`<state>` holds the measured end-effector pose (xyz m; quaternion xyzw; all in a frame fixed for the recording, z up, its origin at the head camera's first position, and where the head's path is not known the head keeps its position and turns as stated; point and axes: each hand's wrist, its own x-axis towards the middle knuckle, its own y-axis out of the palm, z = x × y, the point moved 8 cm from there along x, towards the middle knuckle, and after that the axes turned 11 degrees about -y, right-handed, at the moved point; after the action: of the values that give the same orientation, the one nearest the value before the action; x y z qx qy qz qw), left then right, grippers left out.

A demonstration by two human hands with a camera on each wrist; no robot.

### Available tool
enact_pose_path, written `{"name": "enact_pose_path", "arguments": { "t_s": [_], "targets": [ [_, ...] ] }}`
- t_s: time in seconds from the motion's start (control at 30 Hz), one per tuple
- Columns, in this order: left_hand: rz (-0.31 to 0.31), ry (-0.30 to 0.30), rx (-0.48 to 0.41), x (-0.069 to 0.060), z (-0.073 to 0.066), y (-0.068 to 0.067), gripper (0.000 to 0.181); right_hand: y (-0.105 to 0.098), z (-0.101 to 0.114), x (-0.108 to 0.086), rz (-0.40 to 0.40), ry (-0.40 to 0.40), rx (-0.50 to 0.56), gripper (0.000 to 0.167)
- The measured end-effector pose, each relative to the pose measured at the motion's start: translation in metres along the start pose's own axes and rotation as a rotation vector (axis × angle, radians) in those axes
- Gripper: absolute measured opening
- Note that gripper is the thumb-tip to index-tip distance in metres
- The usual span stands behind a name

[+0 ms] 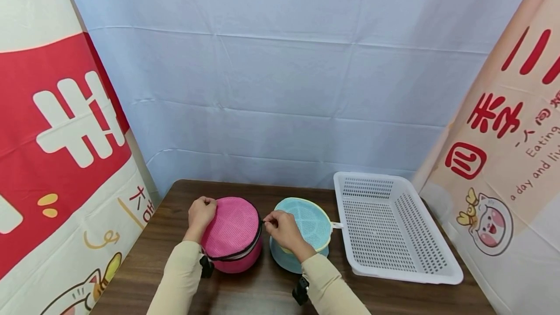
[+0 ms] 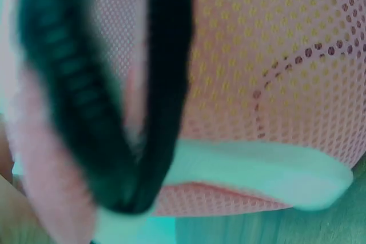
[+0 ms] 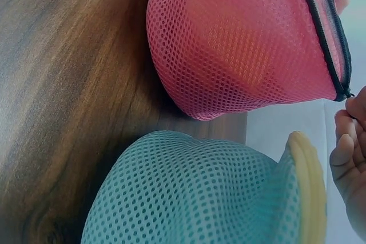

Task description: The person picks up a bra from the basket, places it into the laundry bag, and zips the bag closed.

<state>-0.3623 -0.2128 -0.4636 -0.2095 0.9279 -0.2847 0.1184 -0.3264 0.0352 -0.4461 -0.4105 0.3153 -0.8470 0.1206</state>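
Note:
A round pink mesh laundry bag (image 1: 232, 225) with a black zipper (image 3: 322, 32) round its lid stands on the table. At the lid's far left edge, my left hand (image 1: 202, 215) grips the rim with curled fingers. My right hand (image 1: 282, 227) pinches the zipper's end at the bag's right side, its fingertips on the small pull. In the left wrist view the zipper gapes along the near side of the pink bag (image 2: 274, 101), and something yellow shows through the mesh. Under my right forearm sits a light blue mesh bag (image 1: 308, 218) with yellow trim.
A white perforated plastic basket (image 1: 345, 256) stands at the right of the brown wooden table (image 1: 258, 295). The blue bag's white tag (image 1: 337, 225) reaches to the basket's left rim. A pale cloth (image 1: 280, 86) hangs behind the table, with printed cloths at both sides.

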Motion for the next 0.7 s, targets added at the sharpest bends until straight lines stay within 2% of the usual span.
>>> {"name": "enact_pose_path", "arguments": {
  "t_s": [0.1, 0.2, 0.5, 0.7],
  "targets": [
    [0.081, -0.016, -0.058, 0.003, 0.005, 0.005, 0.026, 0.0, -0.001, 0.0, 0.001, 0.001, 0.003, 0.006],
    [0.123, -0.02, -0.101, 0.005, 0.006, 0.008, 0.026, 0.002, -0.004, 0.0, 0.013, 0.022, 0.014, 0.006],
    [0.086, -0.05, -0.145, 0.001, 0.008, 0.007, 0.021, 0.001, -0.006, -0.002, 0.013, 0.03, 0.007, 0.005],
    [0.033, -0.086, -0.164, -0.003, 0.013, 0.004, 0.021, 0.002, -0.001, -0.005, 0.006, 0.02, 0.019, 0.005]
  ]
}}
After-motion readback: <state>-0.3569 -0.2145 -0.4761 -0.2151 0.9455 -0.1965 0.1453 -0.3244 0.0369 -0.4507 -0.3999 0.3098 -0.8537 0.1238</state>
